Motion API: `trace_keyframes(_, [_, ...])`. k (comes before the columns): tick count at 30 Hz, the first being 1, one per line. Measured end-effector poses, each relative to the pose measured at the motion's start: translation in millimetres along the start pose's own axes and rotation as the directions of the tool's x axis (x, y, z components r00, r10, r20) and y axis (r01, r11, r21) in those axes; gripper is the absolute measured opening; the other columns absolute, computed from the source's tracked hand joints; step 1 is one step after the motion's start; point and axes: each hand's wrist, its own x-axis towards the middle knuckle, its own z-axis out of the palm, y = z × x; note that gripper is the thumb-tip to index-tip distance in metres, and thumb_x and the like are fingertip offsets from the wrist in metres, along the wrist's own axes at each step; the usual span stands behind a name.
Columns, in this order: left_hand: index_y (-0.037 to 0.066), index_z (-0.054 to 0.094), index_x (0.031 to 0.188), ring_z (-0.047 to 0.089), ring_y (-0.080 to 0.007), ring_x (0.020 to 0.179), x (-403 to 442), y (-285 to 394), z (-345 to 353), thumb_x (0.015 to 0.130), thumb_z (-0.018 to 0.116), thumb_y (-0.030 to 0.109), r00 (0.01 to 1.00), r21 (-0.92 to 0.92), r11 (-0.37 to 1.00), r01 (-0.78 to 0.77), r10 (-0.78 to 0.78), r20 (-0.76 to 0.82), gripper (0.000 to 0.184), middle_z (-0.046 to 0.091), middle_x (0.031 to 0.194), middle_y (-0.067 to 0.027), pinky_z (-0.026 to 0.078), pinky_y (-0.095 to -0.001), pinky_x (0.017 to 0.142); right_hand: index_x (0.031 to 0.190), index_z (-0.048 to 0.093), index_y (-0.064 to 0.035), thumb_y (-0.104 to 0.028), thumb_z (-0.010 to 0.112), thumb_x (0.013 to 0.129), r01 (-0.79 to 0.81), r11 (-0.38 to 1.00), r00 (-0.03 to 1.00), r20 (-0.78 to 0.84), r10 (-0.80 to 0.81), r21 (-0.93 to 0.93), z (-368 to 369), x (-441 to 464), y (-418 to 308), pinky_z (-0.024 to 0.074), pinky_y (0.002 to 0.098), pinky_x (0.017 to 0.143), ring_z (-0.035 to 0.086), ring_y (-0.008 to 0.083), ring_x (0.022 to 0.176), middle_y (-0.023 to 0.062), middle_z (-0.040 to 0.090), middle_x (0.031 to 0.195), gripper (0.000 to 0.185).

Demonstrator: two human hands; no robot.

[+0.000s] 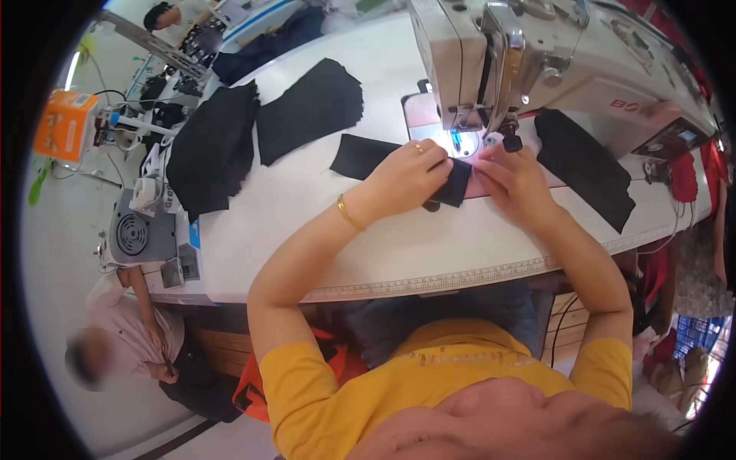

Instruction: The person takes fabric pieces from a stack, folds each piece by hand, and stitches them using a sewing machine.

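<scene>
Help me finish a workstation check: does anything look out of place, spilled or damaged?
No spill or clear damage stands out. The leftmost dark fabric on the white table has a jagged right edge, which may just be layers stacked unevenly. The dark strip under the left hand shows nothing clearly odd.

Room over near tabletop [429, 249], sewing machine [586, 65] beyond

Plain black fabric [458, 185] lies beneath the fingers of the left hand [405, 181], showing on both sides, one edge just beside the fingertips of the right hand [517, 184].
</scene>
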Motion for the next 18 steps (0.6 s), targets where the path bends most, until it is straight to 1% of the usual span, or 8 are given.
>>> trace_keyframes(2, [0.001, 0.062, 0.101, 0.056, -0.0294, 0.096, -7.3, -1.2, 11.3, 0.076, 0.068, 0.005, 0.987, -0.158, 0.980, 0.117, -0.133, -0.095, 0.026, 0.056, 0.100, -0.0103, 0.048, -0.0387, 0.086, 0.097, 0.068, -0.0084, -0.002, 0.069, 0.075, 0.047, 0.999, 0.999, -0.017, -0.047, 0.017, 2.9, 0.2, 4.6, 0.0447, 0.0396, 0.075, 0.059, 0.0293, 0.088, 0.0061, 0.064, 0.103, 0.024])
trace_keyframes(5, [0.002, 0.062, 0.100, 0.056, -0.0304, 0.097, -8.1, -1.4, 13.4, 0.077, 0.067, 0.004, 0.970, -0.200, 0.960, 0.197, -0.220, -0.102, 0.024, 0.056, 0.101, -0.0103, 0.047, -0.0393, 0.087, 0.097, 0.068, -0.0069, -0.001, 0.070, 0.072, 0.032, 0.999, 0.999, 0.017, -0.033, 0.016, 0.9, 1.5, 4.6, 0.0455, 0.0396, 0.077, 0.060, 0.0295, 0.092, 0.0072, 0.063, 0.102, 0.026])
trace_keyframes(9, [0.001, 0.062, 0.100, 0.056, -0.0305, 0.096, -4.2, 2.0, 12.3, 0.077, 0.067, 0.002, 0.954, -0.174, 0.952, 0.251, -0.274, -0.121, 0.024, 0.056, 0.101, -0.0097, 0.047, -0.0398, 0.087, 0.097, 0.067, -0.0054, -0.002, 0.071, 0.071, 0.079, 0.992, 0.995, 0.054, -0.085, 0.095, 0.7, 1.0, -3.7, 0.0464, 0.0390, 0.078, 0.060, 0.0296, 0.093, 0.0079, 0.061, 0.104, 0.026])
trace_keyframes(11, [0.001, 0.063, 0.098, 0.056, -0.0307, 0.098, -3.6, 5.4, 11.9, 0.076, 0.065, -0.001, 0.942, -0.105, 0.947, 0.302, -0.314, -0.118, 0.023, 0.056, 0.104, -0.0099, 0.046, -0.0401, 0.087, 0.097, 0.067, -0.0056, -0.003, 0.071, 0.072, 0.101, 0.992, 0.991, 0.084, -0.107, 0.077, -1.0, 3.5, -6.7, 0.0472, 0.0388, 0.077, 0.060, 0.0297, 0.095, 0.0080, 0.060, 0.105, 0.026])
trace_keyframes(12, [0.001, 0.063, 0.098, 0.056, -0.0307, 0.098, -2.6, 5.0, 10.5, 0.076, 0.065, -0.001, 0.942, -0.109, 0.946, 0.305, -0.317, -0.115, 0.023, 0.056, 0.104, -0.0099, 0.046, -0.0401, 0.087, 0.097, 0.067, -0.0058, -0.003, 0.071, 0.072, 0.128, 0.990, 0.985, 0.111, -0.135, 0.062, -1.1, 3.7, -7.6, 0.0479, 0.0385, 0.076, 0.060, 0.0299, 0.096, 0.0082, 0.059, 0.106, 0.026])
trace_keyframes(14, [0.000, 0.063, 0.096, 0.057, -0.0304, 0.101, -1.1, 2.8, 7.2, 0.075, 0.065, -0.003, 0.968, -0.125, 0.980, 0.153, -0.174, -0.181, 0.022, 0.057, 0.107, -0.0102, 0.047, -0.0391, 0.087, 0.097, 0.067, -0.0058, -0.003, 0.071, 0.072, 0.103, 0.993, 0.987, 0.117, -0.109, 0.059, 1.4, 2.4, -3.8, 0.0487, 0.0388, 0.075, 0.059, 0.0300, 0.097, 0.0082, 0.059, 0.106, 0.026])
trace_keyframes(16, [0.000, 0.063, 0.095, 0.057, -0.0303, 0.102, -4.8, 1.8, 11.3, 0.075, 0.065, -0.004, 0.977, -0.166, 0.978, 0.126, -0.151, -0.151, 0.021, 0.058, 0.108, -0.0105, 0.048, -0.0388, 0.087, 0.097, 0.067, -0.0059, -0.004, 0.071, 0.072, 0.080, 0.996, 0.989, 0.118, -0.085, 0.051, 3.8, 1.8, 0.5, 0.0495, 0.0391, 0.073, 0.059, 0.0302, 0.099, 0.0083, 0.059, 0.106, 0.026])
trace_keyframes(18, [-0.001, 0.062, 0.094, 0.057, -0.0303, 0.104, -5.8, 2.2, 12.5, 0.074, 0.064, -0.004, 0.985, -0.209, 0.973, 0.097, -0.125, -0.123, 0.020, 0.058, 0.109, -0.0107, 0.048, -0.0385, 0.087, 0.098, 0.066, -0.0101, -0.010, 0.074, 0.073, 0.063, 0.997, 0.992, 0.106, -0.068, 0.043, 5.5, 0.7, 2.7, 0.0420, 0.0417, 0.082, 0.055, 0.0264, 0.104, 0.0048, 0.059, 0.107, 0.026])
